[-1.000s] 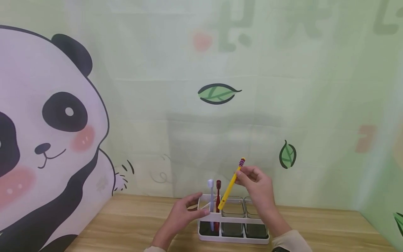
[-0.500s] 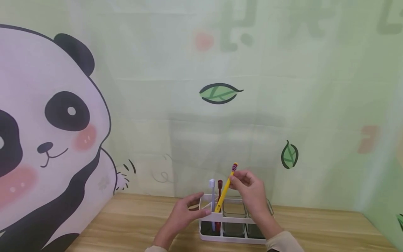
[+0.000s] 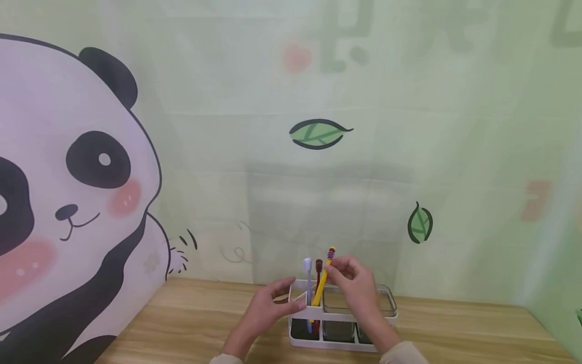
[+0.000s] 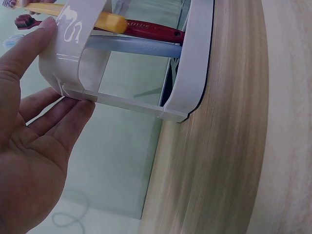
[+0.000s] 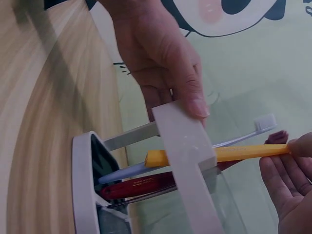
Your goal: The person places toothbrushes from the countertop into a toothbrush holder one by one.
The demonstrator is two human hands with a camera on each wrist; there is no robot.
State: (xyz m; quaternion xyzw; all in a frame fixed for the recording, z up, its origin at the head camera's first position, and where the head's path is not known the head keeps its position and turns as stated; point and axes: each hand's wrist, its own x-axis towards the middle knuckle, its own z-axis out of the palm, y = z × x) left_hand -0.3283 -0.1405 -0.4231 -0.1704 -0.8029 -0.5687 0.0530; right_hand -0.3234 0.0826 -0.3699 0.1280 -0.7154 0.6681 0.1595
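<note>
A white toothbrush holder (image 3: 299,313) with a raised rim and dark-bottomed compartments stands on the table. My left hand (image 3: 268,311) grips its upper left corner, thumb on the front band and fingers at the side. A yellow toothbrush (image 3: 320,288) is pinched by my right hand (image 3: 356,289) near its bristle end. It tilts down through the left compartment's upper opening; in the left wrist view its handle end (image 4: 111,22) hangs above the base. Beside it in that compartment stand a pale blue toothbrush (image 4: 136,46) and a dark red toothbrush (image 5: 141,185), bristles up.
Clear containers (image 3: 387,298) sit in the holder's middle and right sections, partly behind my right hand. The wood-grain table (image 3: 200,313) stretches to both sides. A green backdrop (image 3: 204,151) with a printed panda and leaves rises right behind it.
My right hand has moved left and down, carrying the yellow toothbrush from above the holder's rim into the left compartment's opening, and the brush stands steeper. My left hand stays on the holder.
</note>
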